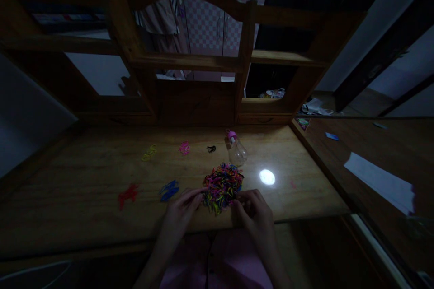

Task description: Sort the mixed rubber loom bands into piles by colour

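Note:
A heaped pile of small multicoloured rubber bands (pixel 223 188) lies near the front edge of the wooden desk. My left hand (pixel 185 205) is at the pile's left side, its thumb and forefinger closed together on bands at the edge. On the right side, my right hand (pixel 254 210) has curled fingers pinching at the pile; the exact bands held are too dim to make out. Sorted by colour, smaller groups lie apart: blue bands (pixel 169 190), red bands (pixel 128 195), yellow bands (pixel 148 153), pink bands (pixel 184 148) and black bands (pixel 211 149).
Behind the pile lies a clear bulb-shaped bottle (pixel 238 151) with a pink cap. A bright light spot (pixel 267 177) falls on the desk (pixel 298 158). A wooden shelf frame (pixel 190 61) rises at the back. White paper (pixel 379 180) rests on the surface at right.

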Demonstrator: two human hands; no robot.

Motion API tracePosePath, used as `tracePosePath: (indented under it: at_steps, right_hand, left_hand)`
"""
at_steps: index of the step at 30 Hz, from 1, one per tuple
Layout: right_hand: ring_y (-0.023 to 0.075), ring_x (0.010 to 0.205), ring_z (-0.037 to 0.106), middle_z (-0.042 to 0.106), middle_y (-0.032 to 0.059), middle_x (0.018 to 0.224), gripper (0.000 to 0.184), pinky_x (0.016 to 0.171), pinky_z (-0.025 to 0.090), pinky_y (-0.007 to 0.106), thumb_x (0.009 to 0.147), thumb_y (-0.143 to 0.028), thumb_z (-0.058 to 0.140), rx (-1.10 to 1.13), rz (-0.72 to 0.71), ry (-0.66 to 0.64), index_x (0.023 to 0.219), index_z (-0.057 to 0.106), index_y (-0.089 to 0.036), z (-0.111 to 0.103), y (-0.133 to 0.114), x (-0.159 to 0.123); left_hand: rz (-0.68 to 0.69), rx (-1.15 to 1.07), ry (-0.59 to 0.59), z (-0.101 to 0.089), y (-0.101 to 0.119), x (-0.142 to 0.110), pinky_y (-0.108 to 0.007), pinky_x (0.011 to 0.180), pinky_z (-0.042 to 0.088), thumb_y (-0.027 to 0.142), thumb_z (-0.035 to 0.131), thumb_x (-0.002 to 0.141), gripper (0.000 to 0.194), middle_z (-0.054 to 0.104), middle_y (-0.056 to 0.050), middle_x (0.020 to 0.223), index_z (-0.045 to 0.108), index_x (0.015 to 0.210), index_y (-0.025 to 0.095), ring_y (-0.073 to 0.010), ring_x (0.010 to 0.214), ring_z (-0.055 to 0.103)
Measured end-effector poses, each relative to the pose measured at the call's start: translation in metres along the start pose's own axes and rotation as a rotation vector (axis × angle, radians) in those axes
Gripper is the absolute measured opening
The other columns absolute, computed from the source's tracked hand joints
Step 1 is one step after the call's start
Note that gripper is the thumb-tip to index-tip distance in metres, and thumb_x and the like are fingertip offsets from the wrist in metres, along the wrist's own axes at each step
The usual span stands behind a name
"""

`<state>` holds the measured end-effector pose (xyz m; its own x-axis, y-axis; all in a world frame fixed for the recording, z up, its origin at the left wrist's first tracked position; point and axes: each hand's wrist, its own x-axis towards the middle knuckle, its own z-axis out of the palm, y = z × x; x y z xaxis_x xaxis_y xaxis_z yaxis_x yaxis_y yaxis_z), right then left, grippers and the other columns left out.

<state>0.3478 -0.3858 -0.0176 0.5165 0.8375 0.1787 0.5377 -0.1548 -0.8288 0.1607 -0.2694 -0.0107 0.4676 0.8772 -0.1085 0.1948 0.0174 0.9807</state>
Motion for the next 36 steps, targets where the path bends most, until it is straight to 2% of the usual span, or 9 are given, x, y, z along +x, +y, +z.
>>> tracePosePath:
  at_steps: [7, 13, 15, 21, 24, 27, 32, 36]
  right_hand:
    - [0.0129, 0.066, 0.056, 0.059, 0.0014, 0.085, 0.008, 0.062, 0.041, 0.025, 0.089, -0.024, 0.056, -0.081, -0.02, -0.015, 0.088, 0.063, -0.021, 0.006, -0.004, 0.002]
    - [0.0157, 0.073, 0.059, 0.061, 0.0024, 0.081, 0.012, 0.065, 0.044, 0.025, 0.087, -0.031, 0.06, 0.041, 0.016, 0.074, 0.081, 0.062, -0.02, 0.003, -0.002, 0.005]
    - [0.016, 0.072, 0.06, 0.063, 0.0026, 0.08, 0.015, 0.063, 0.044, 0.025, 0.087, -0.034, 0.061, 0.108, 0.064, 0.081, 0.082, 0.062, -0.02, 0.002, 0.0, 0.005]
    - [0.0133, 0.053, 0.057, 0.063, 0.0, 0.067, 0.022, 0.048, 0.042, 0.022, 0.085, -0.041, 0.062, 0.304, 0.239, 0.018, 0.087, 0.06, -0.019, -0.003, 0.003, 0.005]
    - [0.0148, 0.061, 0.061, 0.067, 0.0027, 0.075, 0.021, 0.053, 0.046, 0.023, 0.084, -0.04, 0.064, 0.328, 0.212, 0.043, 0.087, 0.062, -0.019, -0.01, -0.002, 0.016]
    - [0.0168, 0.073, 0.064, 0.07, 0.0051, 0.089, 0.022, 0.061, 0.05, 0.025, 0.084, -0.038, 0.062, 0.289, 0.122, 0.054, 0.094, 0.067, -0.02, -0.015, -0.009, 0.035]
    - [0.0199, 0.08, 0.066, 0.073, 0.0061, 0.09, 0.031, 0.069, 0.051, 0.029, 0.083, -0.036, 0.061, 0.241, 0.033, -0.06, 0.108, 0.07, -0.019, -0.009, -0.004, 0.07]
    - [0.0212, 0.078, 0.067, 0.075, 0.0068, 0.09, 0.028, 0.069, 0.052, 0.03, 0.079, -0.034, 0.065, 0.194, 0.037, -0.14, 0.1, 0.074, -0.018, 0.004, 0.005, 0.083]
  left_hand:
    - [-0.038, -0.074, 0.029, -0.002, -0.003, -0.003, -0.026, 0.089, 0.047, 0.037, 0.067, 0.081, 0.022, 0.07, -0.006, 0.106, 0.075, 0.094, 0.021, -0.0204, 0.101, 0.062]
    - [-0.093, -0.075, -0.042, -0.007, -0.008, 0.0, -0.024, 0.08, 0.047, 0.039, 0.07, 0.078, 0.023, 0.071, -0.006, 0.096, 0.074, 0.09, 0.019, -0.0192, 0.092, 0.062]
    - [-0.124, -0.077, -0.055, -0.008, -0.009, 0.0, -0.024, 0.074, 0.047, 0.039, 0.07, 0.077, 0.023, 0.071, -0.006, 0.093, 0.074, 0.087, 0.019, -0.0186, 0.087, 0.063]
    - [-0.169, -0.133, -0.084, -0.008, -0.012, -0.002, -0.021, 0.06, 0.044, 0.041, 0.071, 0.076, 0.026, 0.071, -0.005, 0.083, 0.074, 0.088, 0.018, -0.0153, 0.073, 0.06]
    - [-0.152, -0.142, -0.106, -0.008, -0.014, -0.002, -0.021, 0.061, 0.044, 0.041, 0.069, 0.079, 0.029, 0.071, -0.006, 0.09, 0.074, 0.097, 0.019, -0.0154, 0.076, 0.06]
    - [-0.108, -0.146, -0.116, -0.01, -0.015, -0.002, -0.021, 0.063, 0.044, 0.042, 0.066, 0.081, 0.032, 0.071, -0.006, 0.097, 0.073, 0.105, 0.021, -0.016, 0.081, 0.061]
    - [-0.046, -0.126, -0.12, -0.01, -0.014, -0.003, -0.022, 0.063, 0.044, 0.042, 0.065, 0.082, 0.035, 0.07, -0.007, 0.099, 0.072, 0.108, 0.02, -0.016, 0.079, 0.06]
    - [-0.025, -0.083, -0.125, -0.007, -0.008, -0.007, -0.023, 0.064, 0.045, 0.043, 0.063, 0.082, 0.035, 0.07, -0.006, 0.1, 0.073, 0.107, 0.021, -0.0168, 0.08, 0.061]
